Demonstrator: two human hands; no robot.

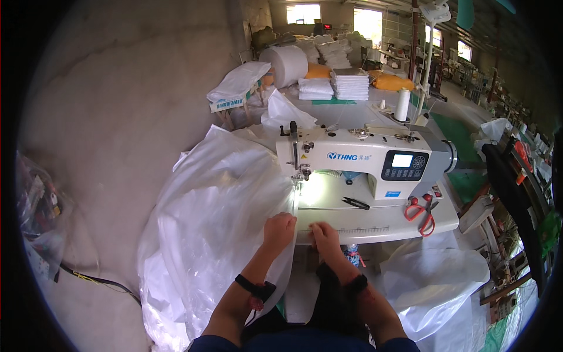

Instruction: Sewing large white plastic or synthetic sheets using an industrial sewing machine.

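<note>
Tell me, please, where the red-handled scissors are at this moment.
In the head view, the red-handled scissors lie toward the right end of the white table, below the sewing machine and right of the black snips.

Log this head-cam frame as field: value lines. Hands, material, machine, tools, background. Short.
left: left hand curled at the sheet's right edge, grip unclear
right: right hand curled at the table's front edge, blurred
material: translucent white sheet, wrinkled, draped left of machine
machine: white sewing machine, display lit
tools: black snips, red-handled scissors, both on the table
background: white roll, stacked white bundles
</note>
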